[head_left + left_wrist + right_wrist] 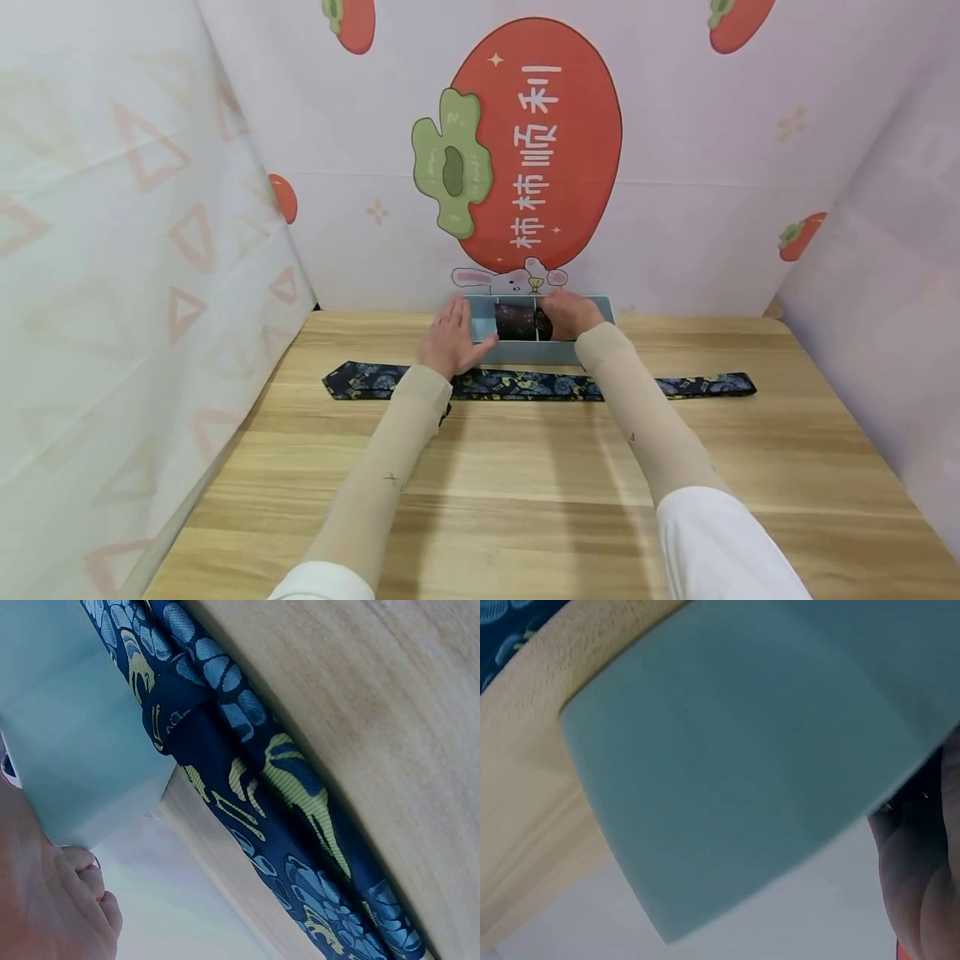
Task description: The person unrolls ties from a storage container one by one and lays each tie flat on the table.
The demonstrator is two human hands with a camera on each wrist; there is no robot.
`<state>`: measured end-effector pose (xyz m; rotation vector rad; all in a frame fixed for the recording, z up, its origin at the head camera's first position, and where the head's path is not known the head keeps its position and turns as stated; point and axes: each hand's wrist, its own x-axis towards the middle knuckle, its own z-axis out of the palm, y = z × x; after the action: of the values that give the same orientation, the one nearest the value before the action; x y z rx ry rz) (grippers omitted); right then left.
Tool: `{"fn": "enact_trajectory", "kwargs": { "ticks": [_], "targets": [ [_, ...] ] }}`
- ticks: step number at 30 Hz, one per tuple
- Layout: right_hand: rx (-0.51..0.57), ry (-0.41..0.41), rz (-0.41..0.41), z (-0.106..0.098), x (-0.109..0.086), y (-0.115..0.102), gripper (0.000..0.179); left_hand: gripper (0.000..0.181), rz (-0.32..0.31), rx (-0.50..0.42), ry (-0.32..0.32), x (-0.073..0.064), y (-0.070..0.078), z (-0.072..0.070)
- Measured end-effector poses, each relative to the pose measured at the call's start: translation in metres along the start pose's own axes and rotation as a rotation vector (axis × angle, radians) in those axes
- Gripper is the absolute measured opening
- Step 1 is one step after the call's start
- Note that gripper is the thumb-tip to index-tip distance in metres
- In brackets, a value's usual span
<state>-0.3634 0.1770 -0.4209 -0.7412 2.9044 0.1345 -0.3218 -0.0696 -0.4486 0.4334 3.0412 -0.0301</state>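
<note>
A light blue divided box (532,353) stands at the back of the table. My left hand (447,340) rests against its left end with straight fingers, the thumb spread toward the front wall. A dark patterned roll of cloth (515,322), looking like a rolled necktie, fills a middle compartment. Just right of it, my right hand (572,315) reaches into the box and grips a second dark roll (544,325), mostly hidden by the fingers. A folded navy necktie (525,383) with blue and yellow figures lies lengthwise before the box, passing under both forearms.
The wooden table (525,500) ends at a cloth backdrop (675,233) printed with persimmons, right behind the box. Cloth walls stand at the left and right. The box's left compartment (483,308) shows its bare pale blue inside.
</note>
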Motion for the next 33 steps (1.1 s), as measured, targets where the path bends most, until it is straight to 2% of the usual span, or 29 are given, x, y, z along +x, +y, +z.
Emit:
{"fn": "enact_trajectory", "kwargs": {
  "ticks": [7, 15, 21, 29, 33],
  "targets": [
    [-0.003, -0.015, 0.051, 0.011, 0.004, 0.002, 0.030, 0.101, 0.005, 0.024, -0.008, 0.001, 0.003, 0.000],
    [0.045, -0.010, 0.038, 0.012, 0.008, 0.004, 0.040, 0.101, -0.004, 0.011, -0.012, 0.002, 0.003, 0.001],
    [0.126, -0.036, 0.058, -0.004, 0.006, 0.005, 0.048, 0.101, 0.000, 0.021, -0.010, 0.003, 0.002, 0.000],
    [0.106, -0.025, 0.081, -0.036, -0.002, 0.002, 0.052, 0.100, 0.007, 0.032, 0.004, 0.004, 0.001, 0.002],
    [0.123, -0.002, 0.092, -0.050, -0.011, 0.001, 0.061, 0.100, 0.009, 0.017, -0.009, 0.007, 0.000, 0.004]
  ]
}}
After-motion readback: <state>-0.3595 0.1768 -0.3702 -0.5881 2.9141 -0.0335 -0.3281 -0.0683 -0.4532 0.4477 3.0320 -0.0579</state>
